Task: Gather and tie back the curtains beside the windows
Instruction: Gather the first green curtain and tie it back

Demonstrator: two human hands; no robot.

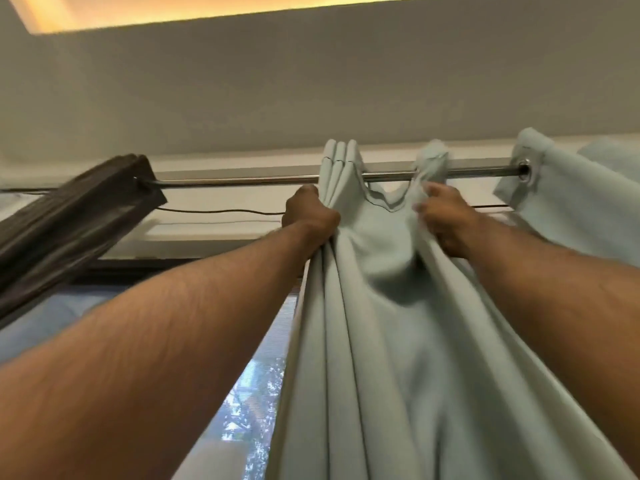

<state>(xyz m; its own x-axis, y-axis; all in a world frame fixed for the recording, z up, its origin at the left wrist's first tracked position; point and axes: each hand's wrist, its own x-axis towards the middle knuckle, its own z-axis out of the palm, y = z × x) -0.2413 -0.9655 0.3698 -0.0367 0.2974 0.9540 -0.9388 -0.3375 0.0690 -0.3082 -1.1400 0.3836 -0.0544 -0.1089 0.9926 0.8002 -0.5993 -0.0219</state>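
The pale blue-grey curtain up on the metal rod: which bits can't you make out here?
Head view:
- Pale blue-grey curtain: bottom cut off by the frame edge; any tie-back unseen.
- Left hand: fingers buried in folds.
- Right hand: fingers blurred.
- Shiny metal rod: left end hidden behind dark brown curtain.

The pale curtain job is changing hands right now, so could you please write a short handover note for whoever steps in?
Left hand: grips the bunched folds of the pale curtain, just under the rod.
Right hand: pinches the next fold along, near the top hem.
Dark curtain: bunched at the rod's left end.
Done: the pale curtain's left folds are gathered; window partly uncovered.
Left: gather the spread section at right, then tie back. No tie is visible.
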